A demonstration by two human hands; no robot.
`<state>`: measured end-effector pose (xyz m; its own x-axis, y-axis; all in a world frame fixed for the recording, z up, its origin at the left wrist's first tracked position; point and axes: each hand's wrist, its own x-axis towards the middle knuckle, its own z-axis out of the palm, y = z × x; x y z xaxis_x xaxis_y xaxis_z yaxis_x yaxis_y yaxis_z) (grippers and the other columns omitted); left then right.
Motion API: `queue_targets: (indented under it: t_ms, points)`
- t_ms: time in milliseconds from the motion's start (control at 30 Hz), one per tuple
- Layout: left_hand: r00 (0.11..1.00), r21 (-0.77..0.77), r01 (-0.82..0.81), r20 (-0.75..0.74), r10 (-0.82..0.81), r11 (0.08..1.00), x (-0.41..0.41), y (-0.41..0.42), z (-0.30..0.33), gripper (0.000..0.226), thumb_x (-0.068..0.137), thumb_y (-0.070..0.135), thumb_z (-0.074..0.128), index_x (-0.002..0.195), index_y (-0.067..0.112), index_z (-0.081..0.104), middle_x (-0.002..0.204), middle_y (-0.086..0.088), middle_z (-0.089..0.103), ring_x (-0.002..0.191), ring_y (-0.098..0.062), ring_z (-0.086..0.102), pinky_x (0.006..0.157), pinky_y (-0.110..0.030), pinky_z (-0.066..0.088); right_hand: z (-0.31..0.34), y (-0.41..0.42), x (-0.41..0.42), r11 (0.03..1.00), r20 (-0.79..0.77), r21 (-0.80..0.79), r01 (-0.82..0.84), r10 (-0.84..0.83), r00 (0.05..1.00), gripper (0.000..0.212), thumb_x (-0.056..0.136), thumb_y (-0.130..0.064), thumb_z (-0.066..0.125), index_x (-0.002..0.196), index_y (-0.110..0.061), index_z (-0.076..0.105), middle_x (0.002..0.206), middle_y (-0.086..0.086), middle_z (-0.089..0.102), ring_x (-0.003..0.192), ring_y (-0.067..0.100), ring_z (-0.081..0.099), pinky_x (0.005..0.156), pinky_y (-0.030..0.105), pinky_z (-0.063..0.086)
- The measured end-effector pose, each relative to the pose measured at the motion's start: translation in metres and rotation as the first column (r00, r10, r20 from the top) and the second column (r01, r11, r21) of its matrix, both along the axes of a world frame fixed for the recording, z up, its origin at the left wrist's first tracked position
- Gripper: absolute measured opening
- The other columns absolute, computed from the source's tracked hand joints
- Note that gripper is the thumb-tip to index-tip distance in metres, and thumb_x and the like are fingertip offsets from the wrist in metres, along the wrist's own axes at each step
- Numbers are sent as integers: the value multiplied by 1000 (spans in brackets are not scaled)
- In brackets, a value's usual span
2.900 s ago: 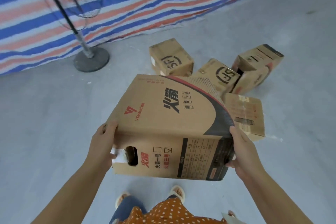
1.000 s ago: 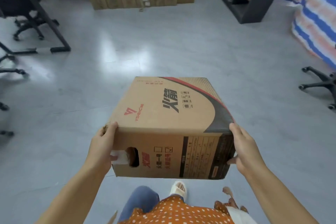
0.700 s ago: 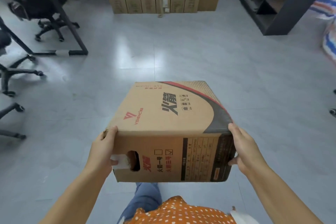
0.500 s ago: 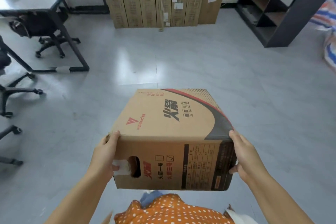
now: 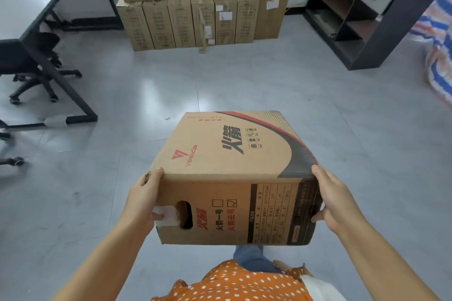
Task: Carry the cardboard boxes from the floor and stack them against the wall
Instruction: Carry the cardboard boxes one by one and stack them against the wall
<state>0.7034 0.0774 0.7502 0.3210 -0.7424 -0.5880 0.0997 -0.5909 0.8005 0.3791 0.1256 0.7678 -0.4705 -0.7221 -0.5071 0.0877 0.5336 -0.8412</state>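
The person wears an orange top (image 5: 234, 283) with small white dots all over — and blue jeans (image 5: 249, 258) below it. Both arms are bare, with no sleeves showing. The left hand (image 5: 144, 199) and right hand (image 5: 335, 199) wear no gloves — no rings can be seen.

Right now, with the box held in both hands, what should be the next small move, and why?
Probably keep walking straight ahead: the printed cardboard box, gripped by left hand and right hand, is held above open floor, and the stacked cartons at the wall lie ahead.

Office storeroom: desk (image 5: 36, 7), stacked cartons (image 5: 195, 7)
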Motion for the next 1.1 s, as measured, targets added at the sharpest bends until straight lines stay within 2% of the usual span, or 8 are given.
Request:
queue_targets:
  t_ms: [67, 167, 300, 567, 667, 833, 967, 1100]
  points:
    - [1000, 0, -11, 15, 11, 1000, -10, -36, 0, 18, 92, 41, 54, 106, 29, 56, 99, 11, 50, 105, -22, 45, 81, -54, 48, -1, -40, -10, 1000, 6, 1, -16, 16, 1000, 23, 99, -39, 45, 96, -27, 64, 86, 2, 69, 80, 14, 62, 58, 41, 50]
    - [998, -33, -53, 18, 53, 998, -25, -89, 1, 12, 93, 41, 53, 98, 31, 57, 96, 16, 51, 97, -19, 47, 83, -53, 47, 3, -106, -28, 998, 19, -7, -56, 56, 998, 24, 99, -39, 44, 94, -27, 64, 80, -1, 70, 79, 14, 63, 58, 41, 50]
    - [995, -58, -95, 31, 97, 994, -49, -156, 8, 20, 92, 42, 54, 108, 30, 55, 108, 7, 52, 108, -21, 46, 91, -58, 45, 13, -184, -52, 993, 9, -22, -120, 120, 993, 27, 98, -40, 45, 86, -24, 63, 75, -2, 68, 76, 14, 62, 74, 53, 50]
    - [988, -105, -150, 21, 153, 983, -62, -271, 19, 13, 94, 42, 52, 102, 33, 56, 102, 13, 53, 103, -19, 46, 81, -50, 46, 24, -321, -66, 981, -15, -18, -193, 193, 981, 31, 98, -42, 42, 94, -20, 62, 89, 7, 67, 80, 18, 59, 85, 70, 42]
    - [985, -108, -167, 16, 170, 980, -53, -323, 17, 10, 94, 40, 52, 99, 32, 55, 95, 17, 50, 103, -21, 44, 79, -48, 44, 19, -375, -57, 981, -10, -13, -195, 195, 981, 29, 98, -42, 42, 93, -24, 64, 89, 7, 69, 80, 17, 62, 82, 66, 45]
    - [991, -95, -132, 26, 135, 987, -31, -437, 11, 19, 95, 40, 51, 109, 28, 52, 108, 5, 49, 107, -22, 41, 83, -53, 43, 11, -476, -33, 984, -5, -43, -172, 172, 985, 28, 98, -40, 43, 92, -25, 65, 83, 3, 69, 80, 18, 62, 75, 61, 48]
    - [994, -114, -90, 49, 96, 989, -2, -535, 20, 17, 95, 41, 50, 107, 29, 53, 92, 18, 48, 102, -22, 43, 86, -53, 45, 15, -562, -6, 992, 16, -78, -96, 97, 995, 27, 99, -38, 44, 96, -24, 67, 75, -6, 71, 71, 8, 66, 63, 46, 53]
    - [995, -158, -53, 72, 65, 986, 30, -626, 38, 17, 95, 40, 50, 107, 29, 53, 91, 21, 48, 97, -18, 45, 85, -52, 46, 27, -634, 28, 995, 34, -77, -60, 63, 997, 25, 98, -38, 45, 97, -26, 67, 75, -10, 70, 78, 11, 62, 76, 55, 50]
